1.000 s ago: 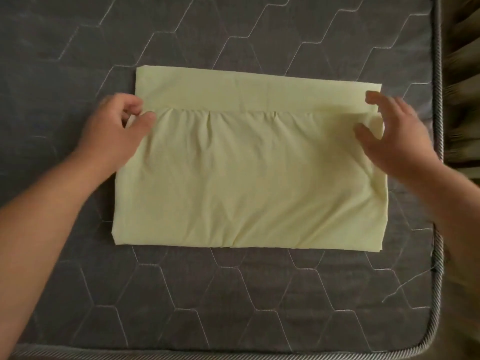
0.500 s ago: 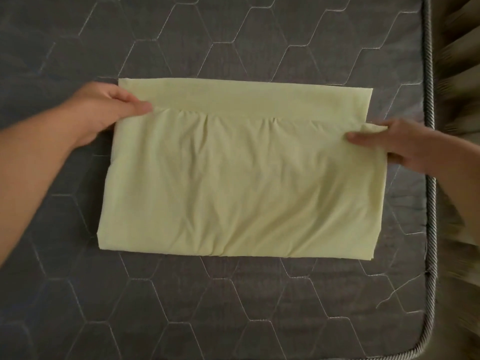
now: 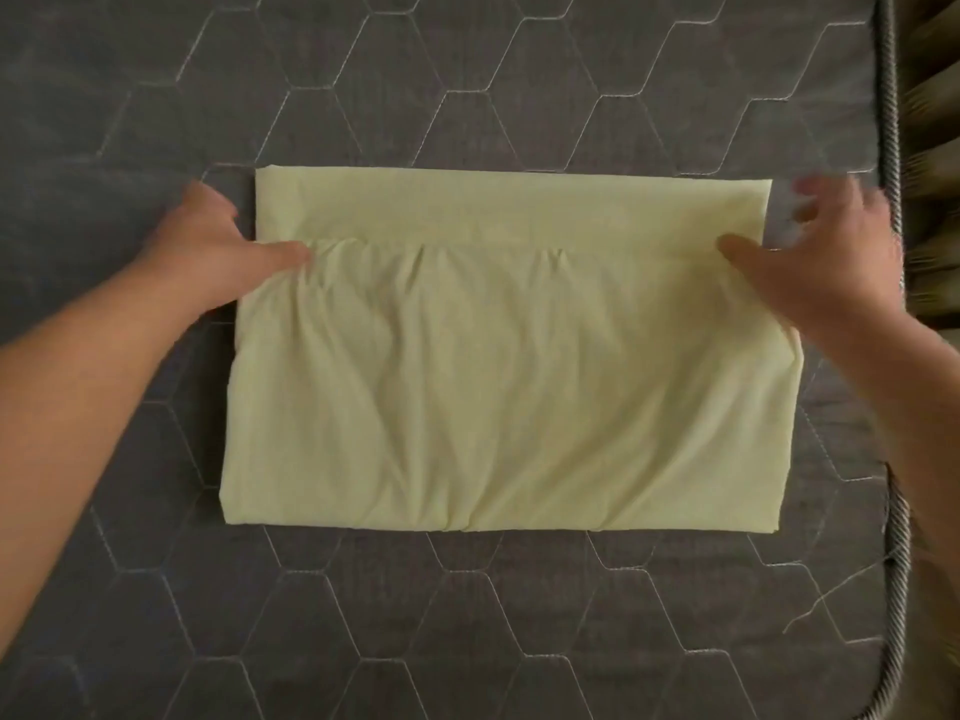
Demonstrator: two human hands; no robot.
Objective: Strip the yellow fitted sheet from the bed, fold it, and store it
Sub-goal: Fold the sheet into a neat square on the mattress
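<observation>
The yellow fitted sheet [image 3: 509, 387] lies folded into a flat rectangle on the dark grey quilted mattress [image 3: 467, 631]. A gathered elastic seam runs across its upper part, where a top layer ends. My left hand [image 3: 208, 252] is at the sheet's left edge: the thumb lies on the seam and the fingers curl at the edge, pinching that layer. My right hand [image 3: 826, 262] is at the right edge. Its thumb touches the seam, and its fingers are spread and blurred above the sheet's far right corner, holding nothing.
The mattress's corded edge [image 3: 891, 122] runs down the right side, just past the sheet and my right hand. Beyond it hang brownish pleated folds [image 3: 935, 148]. Bare mattress surrounds the sheet on the far, left and near sides.
My right hand has let go of the sheet's right edge and lifted its fingers. My left thumb has slid further onto the seam. The view has shifted slightly.
</observation>
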